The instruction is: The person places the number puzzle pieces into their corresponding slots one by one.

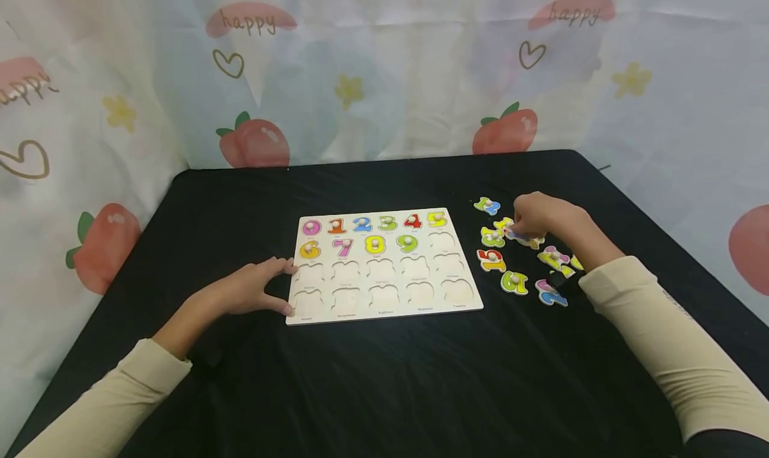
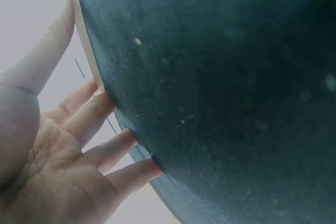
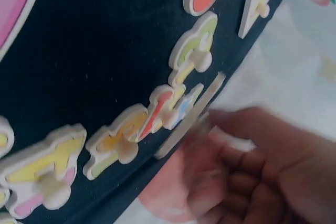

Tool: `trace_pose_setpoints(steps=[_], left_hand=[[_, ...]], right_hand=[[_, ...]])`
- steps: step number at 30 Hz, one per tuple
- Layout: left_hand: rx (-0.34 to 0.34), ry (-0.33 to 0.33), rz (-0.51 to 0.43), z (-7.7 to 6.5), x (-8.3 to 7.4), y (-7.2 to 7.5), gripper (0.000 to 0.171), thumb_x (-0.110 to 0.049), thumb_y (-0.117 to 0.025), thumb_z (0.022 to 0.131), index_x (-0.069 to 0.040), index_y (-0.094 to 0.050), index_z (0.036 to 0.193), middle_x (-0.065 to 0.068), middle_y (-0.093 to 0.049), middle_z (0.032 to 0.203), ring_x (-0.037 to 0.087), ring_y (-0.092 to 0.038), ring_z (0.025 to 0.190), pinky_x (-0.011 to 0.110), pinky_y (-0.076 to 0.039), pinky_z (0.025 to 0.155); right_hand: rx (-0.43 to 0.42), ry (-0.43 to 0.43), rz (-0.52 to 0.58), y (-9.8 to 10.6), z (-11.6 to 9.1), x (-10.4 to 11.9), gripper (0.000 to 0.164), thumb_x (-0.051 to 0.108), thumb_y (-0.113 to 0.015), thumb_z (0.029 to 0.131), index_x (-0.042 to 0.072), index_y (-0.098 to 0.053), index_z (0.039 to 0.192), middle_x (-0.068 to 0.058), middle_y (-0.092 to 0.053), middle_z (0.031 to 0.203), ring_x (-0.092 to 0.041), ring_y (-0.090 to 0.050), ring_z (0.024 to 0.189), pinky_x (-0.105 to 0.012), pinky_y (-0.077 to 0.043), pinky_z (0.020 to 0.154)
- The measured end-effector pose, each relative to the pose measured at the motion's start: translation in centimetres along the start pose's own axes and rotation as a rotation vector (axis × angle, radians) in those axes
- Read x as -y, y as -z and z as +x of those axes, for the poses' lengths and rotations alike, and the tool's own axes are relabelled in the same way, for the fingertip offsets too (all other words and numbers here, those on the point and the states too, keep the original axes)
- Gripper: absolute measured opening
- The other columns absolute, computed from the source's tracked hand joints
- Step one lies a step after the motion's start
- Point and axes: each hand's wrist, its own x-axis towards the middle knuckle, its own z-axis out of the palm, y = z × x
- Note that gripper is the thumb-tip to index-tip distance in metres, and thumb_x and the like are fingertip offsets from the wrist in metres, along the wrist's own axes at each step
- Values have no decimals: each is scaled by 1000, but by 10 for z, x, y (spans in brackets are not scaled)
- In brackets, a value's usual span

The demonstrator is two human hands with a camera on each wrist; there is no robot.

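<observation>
A wooden number puzzle board lies on the black cloth; pieces 0 to 9 sit in its upper two rows, and the visible recesses below are bare. At the board's left edge my left hand touches with spread thumb and fingers, the fingertips along the edge in the left wrist view. My right hand is over the loose pieces to the right. In the right wrist view it pinches a number puzzle piece, seen edge-on, so its number is hidden. Close by lie a green-and-yellow piece and an orange-and-green piece.
Several loose knobbed pieces spread right of the board, among them a red-and-yellow 15, a green-and-yellow 19 and a blue-and-pink piece. Behind the table hangs a printed curtain.
</observation>
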Motion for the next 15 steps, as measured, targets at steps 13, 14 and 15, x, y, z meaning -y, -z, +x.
trace_pose_setpoints(steps=[13, 14, 15], left_hand=[[-10, 18, 7, 0, 2, -2, 86, -45, -78, 71, -4, -43, 138, 21, -33, 146, 40, -35, 128, 55, -35, 97], [-10, 18, 6, 0, 2, -2, 86, -45, -78, 72, -4, -43, 138, 21, -33, 146, 41, -34, 129, 55, -34, 98], [-10, 19, 4, 0, 2, -2, 86, -45, -77, 72, -4, -42, 139, 21, -33, 146, 41, -33, 129, 56, -34, 98]], right_hand=[[-75, 178, 23, -21, 32, 31, 41, 24, -58, 92, 7, -57, 55, 5, -37, 47, -10, -34, 44, -25, -30, 48], [-79, 178, 26, -22, 34, 33, 40, 25, -59, 92, 7, -59, 57, 4, -40, 48, -10, -37, 44, -25, -31, 48], [-82, 178, 33, -23, 35, 36, 39, 26, -59, 93, 8, -60, 59, 3, -43, 49, -11, -39, 45, -26, -33, 48]])
